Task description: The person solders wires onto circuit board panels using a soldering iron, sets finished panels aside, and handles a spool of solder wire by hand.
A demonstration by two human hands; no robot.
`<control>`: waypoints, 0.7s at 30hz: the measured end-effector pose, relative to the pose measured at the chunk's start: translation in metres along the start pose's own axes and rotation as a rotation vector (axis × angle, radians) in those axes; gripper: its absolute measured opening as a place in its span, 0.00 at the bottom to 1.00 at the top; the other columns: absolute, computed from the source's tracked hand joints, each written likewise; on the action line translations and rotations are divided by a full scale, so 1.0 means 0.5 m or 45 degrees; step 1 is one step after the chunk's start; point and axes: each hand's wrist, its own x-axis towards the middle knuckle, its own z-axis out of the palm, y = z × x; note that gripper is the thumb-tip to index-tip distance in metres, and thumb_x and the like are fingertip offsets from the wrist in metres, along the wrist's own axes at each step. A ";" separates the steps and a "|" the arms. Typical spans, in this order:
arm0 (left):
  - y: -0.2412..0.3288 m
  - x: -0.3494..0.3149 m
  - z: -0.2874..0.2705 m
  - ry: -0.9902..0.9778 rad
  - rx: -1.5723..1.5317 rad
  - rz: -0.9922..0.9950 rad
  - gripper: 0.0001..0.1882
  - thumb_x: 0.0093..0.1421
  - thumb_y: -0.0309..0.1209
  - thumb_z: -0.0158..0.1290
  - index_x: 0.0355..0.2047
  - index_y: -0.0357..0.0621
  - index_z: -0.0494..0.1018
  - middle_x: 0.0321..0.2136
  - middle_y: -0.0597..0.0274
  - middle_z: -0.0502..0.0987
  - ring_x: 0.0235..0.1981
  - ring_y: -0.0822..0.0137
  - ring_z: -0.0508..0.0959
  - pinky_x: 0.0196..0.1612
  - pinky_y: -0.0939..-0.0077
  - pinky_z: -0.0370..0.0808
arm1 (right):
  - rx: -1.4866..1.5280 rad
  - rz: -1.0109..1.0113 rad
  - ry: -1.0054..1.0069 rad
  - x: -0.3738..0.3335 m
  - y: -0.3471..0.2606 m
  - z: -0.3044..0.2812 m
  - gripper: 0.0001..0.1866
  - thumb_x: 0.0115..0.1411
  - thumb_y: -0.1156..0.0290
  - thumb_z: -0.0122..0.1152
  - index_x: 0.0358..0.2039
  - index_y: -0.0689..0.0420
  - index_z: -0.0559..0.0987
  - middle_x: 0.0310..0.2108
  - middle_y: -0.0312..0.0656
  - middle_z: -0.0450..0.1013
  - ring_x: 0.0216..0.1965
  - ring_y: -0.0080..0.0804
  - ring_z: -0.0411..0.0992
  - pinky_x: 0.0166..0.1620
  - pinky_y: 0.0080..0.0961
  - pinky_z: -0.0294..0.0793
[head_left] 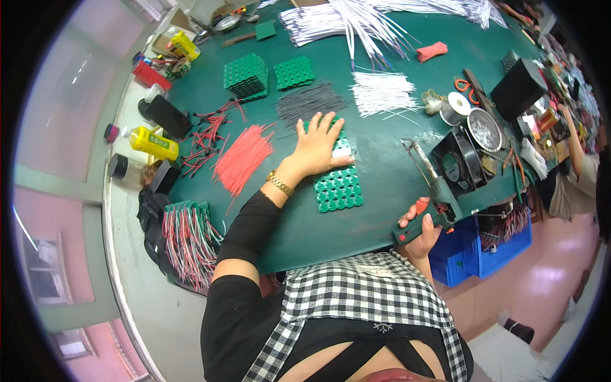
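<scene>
From where I stand, the person's left hand point(318, 146) lies spread, palm down, across a green scalloped-edged circuit-board panel point(338, 191) near the front middle of the dark green worktop point(293, 245), probably so the panel cannot slide. The right hand point(425, 240) is wrapped around the grip of a green pistol-shaped soldering gun with an orange trigger point(445, 202), its long tip angled up over the worktop, well apart from the panel. Just beyond the left hand lies a heap of thin black wires point(312, 102), with a fan of short white wires point(385, 92) to its right and a sheaf of straight red wires point(245, 159) to its left, seemingly sorted by colour for easy picking. A tall stack of green boards point(246, 76) stands behind the black ones. On the right, near the soldering gun, a black square fan housing point(455, 159) sits beside a round metal bowl point(493, 148) holding pale bits too small to make out. Below the worktop's edge, a blue plastic crate point(445, 264) holds bundled wires, mostly reddish; perhaps it sits there to spare room above.
</scene>
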 end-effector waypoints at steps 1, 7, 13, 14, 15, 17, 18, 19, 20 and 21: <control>-0.001 -0.007 0.005 0.084 0.030 -0.001 0.48 0.49 0.64 0.53 0.62 0.46 0.56 0.62 0.48 0.54 0.65 0.45 0.49 0.60 0.32 0.43 | 0.008 -0.001 -0.004 0.000 -0.002 0.007 0.19 0.61 0.65 0.51 0.49 0.62 0.65 0.29 0.45 0.68 0.25 0.29 0.69 0.31 0.26 0.73; 0.030 -0.029 0.009 0.162 -0.010 -0.001 0.43 0.49 0.59 0.55 0.59 0.46 0.61 0.59 0.50 0.58 0.60 0.48 0.55 0.59 0.40 0.50 | 0.046 0.020 0.031 0.004 0.009 -0.003 0.21 0.59 0.66 0.52 0.50 0.63 0.64 0.29 0.46 0.68 0.25 0.32 0.70 0.32 0.30 0.73; 0.057 -0.031 0.016 0.241 -0.032 0.019 0.38 0.51 0.54 0.55 0.58 0.48 0.62 0.59 0.50 0.58 0.60 0.47 0.55 0.58 0.46 0.52 | 0.085 0.016 -0.028 -0.008 0.004 -0.020 0.20 0.59 0.70 0.51 0.51 0.61 0.65 0.32 0.46 0.69 0.28 0.32 0.71 0.34 0.30 0.74; 0.063 -0.034 0.012 0.184 -0.007 -0.037 0.38 0.51 0.53 0.55 0.59 0.48 0.61 0.61 0.49 0.57 0.62 0.45 0.53 0.59 0.39 0.49 | 0.073 0.042 -0.011 -0.011 0.004 -0.022 0.19 0.59 0.69 0.51 0.51 0.61 0.65 0.32 0.46 0.69 0.27 0.31 0.70 0.34 0.29 0.73; 0.075 -0.033 0.004 0.118 0.001 -0.093 0.39 0.52 0.53 0.55 0.60 0.48 0.60 0.62 0.49 0.55 0.64 0.44 0.49 0.60 0.34 0.45 | 0.043 0.026 -0.015 -0.016 0.004 -0.027 0.19 0.59 0.69 0.51 0.51 0.60 0.65 0.32 0.46 0.69 0.28 0.31 0.70 0.34 0.29 0.73; 0.079 -0.048 0.000 0.178 0.019 -0.133 0.40 0.51 0.51 0.57 0.61 0.48 0.59 0.65 0.51 0.49 0.67 0.44 0.43 0.61 0.32 0.40 | -0.031 -0.044 -0.029 -0.029 -0.014 -0.017 0.19 0.59 0.69 0.51 0.51 0.59 0.65 0.31 0.45 0.69 0.28 0.31 0.70 0.34 0.28 0.72; 0.084 -0.051 -0.003 0.165 0.024 -0.081 0.41 0.51 0.51 0.58 0.62 0.48 0.58 0.66 0.52 0.46 0.67 0.44 0.40 0.61 0.31 0.40 | -0.090 -0.126 -0.025 -0.041 -0.030 -0.020 0.22 0.59 0.65 0.52 0.52 0.57 0.64 0.29 0.45 0.69 0.27 0.30 0.70 0.34 0.28 0.72; 0.088 -0.053 -0.004 0.125 0.006 -0.050 0.41 0.52 0.50 0.56 0.62 0.49 0.57 0.67 0.53 0.46 0.68 0.46 0.41 0.61 0.33 0.40 | -0.188 -0.326 0.004 -0.049 -0.043 -0.033 0.23 0.59 0.64 0.53 0.52 0.56 0.63 0.29 0.45 0.69 0.27 0.30 0.70 0.33 0.28 0.72; 0.088 -0.058 -0.005 0.082 -0.004 -0.032 0.40 0.54 0.49 0.55 0.63 0.49 0.56 0.67 0.53 0.45 0.68 0.47 0.42 0.62 0.35 0.41 | -0.282 -0.513 0.025 -0.058 -0.056 -0.045 0.24 0.58 0.62 0.54 0.52 0.55 0.62 0.29 0.45 0.69 0.27 0.31 0.70 0.31 0.28 0.72; 0.081 -0.059 0.000 0.078 -0.018 0.007 0.40 0.54 0.49 0.55 0.63 0.49 0.56 0.67 0.53 0.45 0.68 0.47 0.42 0.62 0.35 0.41 | -0.386 -0.639 0.177 -0.064 -0.078 -0.056 0.24 0.57 0.60 0.55 0.51 0.53 0.61 0.28 0.46 0.69 0.26 0.32 0.70 0.28 0.28 0.73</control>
